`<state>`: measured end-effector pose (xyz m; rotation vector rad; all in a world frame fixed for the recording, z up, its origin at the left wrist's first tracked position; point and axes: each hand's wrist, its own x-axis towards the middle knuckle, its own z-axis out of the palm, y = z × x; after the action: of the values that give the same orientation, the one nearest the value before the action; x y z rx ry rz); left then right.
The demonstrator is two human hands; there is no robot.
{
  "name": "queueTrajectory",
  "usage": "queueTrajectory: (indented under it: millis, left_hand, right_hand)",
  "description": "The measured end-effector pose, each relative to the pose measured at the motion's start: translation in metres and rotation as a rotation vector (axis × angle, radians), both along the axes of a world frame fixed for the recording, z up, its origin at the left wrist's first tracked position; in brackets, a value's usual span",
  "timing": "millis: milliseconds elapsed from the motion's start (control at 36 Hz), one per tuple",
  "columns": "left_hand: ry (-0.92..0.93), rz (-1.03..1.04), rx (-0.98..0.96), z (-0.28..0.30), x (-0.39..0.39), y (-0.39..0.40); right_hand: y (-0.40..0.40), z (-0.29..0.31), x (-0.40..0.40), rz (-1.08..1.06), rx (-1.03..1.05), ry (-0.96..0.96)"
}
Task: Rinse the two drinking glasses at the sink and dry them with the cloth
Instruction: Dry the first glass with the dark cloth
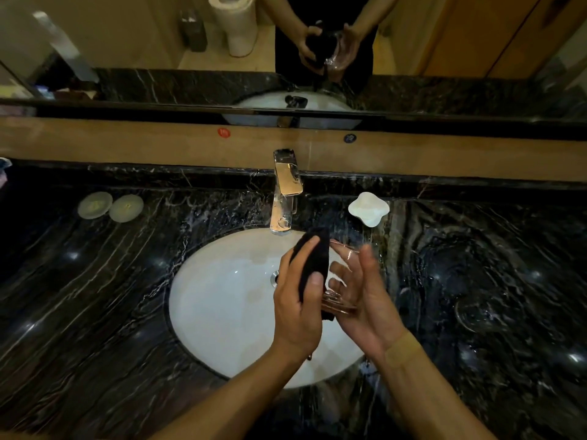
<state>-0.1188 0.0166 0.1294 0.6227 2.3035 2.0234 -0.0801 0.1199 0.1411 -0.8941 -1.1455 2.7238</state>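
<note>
Over the white sink basin [222, 300] I hold a clear drinking glass [341, 301], tilted with its mouth pointing away from me. My right hand [373, 300] cups it from the right side. My left hand [295, 309] grips a black cloth [313, 260] and presses it against the glass's left side. A faint round outline on the counter to the right looks like a second clear glass [476, 314]; it is hard to make out against the dark marble.
A chrome faucet [286, 192] stands behind the basin, with no water running. A white soap dish [368, 208] sits to its right and two round pale discs [109, 206] at far left. Wet black marble counter [95, 296] surrounds the sink; a mirror [158, 42] rises behind.
</note>
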Motion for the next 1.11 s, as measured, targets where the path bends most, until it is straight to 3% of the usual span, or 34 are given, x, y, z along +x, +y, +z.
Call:
queueTrajectory:
  millis: [139,278,500,667,889,1028,1111]
  left_hand:
    - [0.030,0.023,-0.135,-0.006,-0.006,-0.003]
    - [0.196,-0.063,-0.267,-0.012,-0.009,-0.007]
    - [0.215,-0.051,-0.208,-0.012,-0.002,-0.003]
    - [0.043,-0.018,-0.093,-0.004,0.000,0.002]
    - [0.043,-0.027,-0.149,-0.009,0.002,0.001]
    - [0.215,-0.099,-0.235,-0.011,0.000,-0.001]
    - [0.188,-0.089,-0.198,-0.012,0.003,0.000]
  right_hand:
    - [-0.001,-0.001,-0.003,-0.064,0.162,-0.084]
    - [-0.006,0.002,-0.004,-0.029,0.169,-0.096]
    - [-0.002,0.005,-0.003,-0.078,0.172,-0.072]
    - [-0.005,0.004,-0.001,-0.165,-0.090,-0.067]
    - [0.000,-0.002,-0.005,-0.089,0.347,-0.233]
    - [-0.002,0.004,-0.001,-0.009,0.321,-0.132]
    - [-0.004,0.006,0.001,-0.028,0.240,-0.097]
